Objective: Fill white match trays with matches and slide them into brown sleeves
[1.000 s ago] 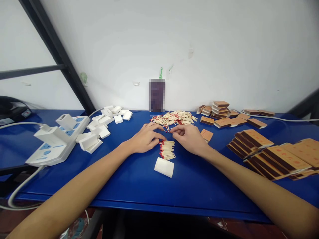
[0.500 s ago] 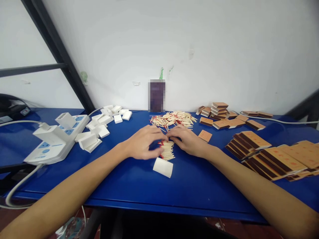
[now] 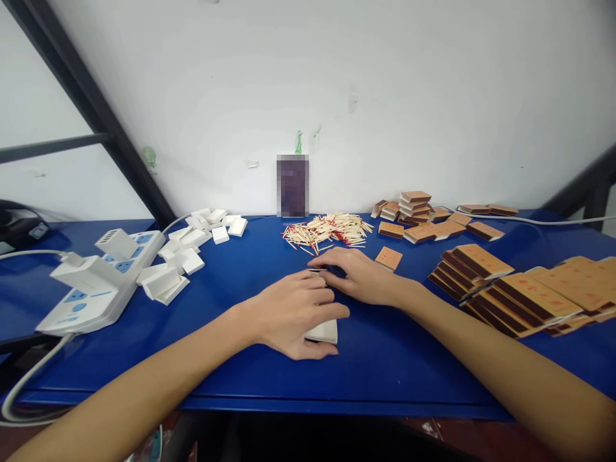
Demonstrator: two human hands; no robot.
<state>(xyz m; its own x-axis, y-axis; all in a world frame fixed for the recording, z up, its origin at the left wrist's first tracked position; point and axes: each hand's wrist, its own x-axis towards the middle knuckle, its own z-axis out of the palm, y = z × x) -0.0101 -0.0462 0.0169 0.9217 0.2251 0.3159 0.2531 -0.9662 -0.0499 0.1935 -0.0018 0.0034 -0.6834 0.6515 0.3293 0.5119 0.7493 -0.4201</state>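
Your left grip (image 3: 296,314) is straddling the white box (image 3: 323,332) on the surface (image 3: 385,372), spread wide, hold unclear; your right grip (image 3: 359,276) is looking half-curled near the matches (image 3: 332,230), contents hidden; uneven squeezing is risking a crushed box.

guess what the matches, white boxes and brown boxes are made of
Matches: probably wood, dull and unpainted, from the pale thin sticks; tips look red-coated.
White boxes: likely smooth, matte card, from thin, sharp-edged walls; plastic possible.
Brown boxes: seemingly card, low-sheen, from the printed tan faces and thin pale edges.
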